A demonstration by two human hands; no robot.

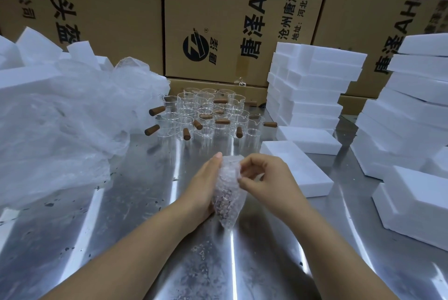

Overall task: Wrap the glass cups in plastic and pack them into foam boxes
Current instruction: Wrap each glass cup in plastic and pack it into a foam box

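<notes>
Here the left hand (202,187) grips the bubble-wrapped cup (228,190) while the right hand (266,178) pinches its plastic edge.

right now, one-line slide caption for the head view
Left hand and right hand hold a bubble-wrapped cup over a steel table; bare glass cups and foam boxes stand behind.
</notes>
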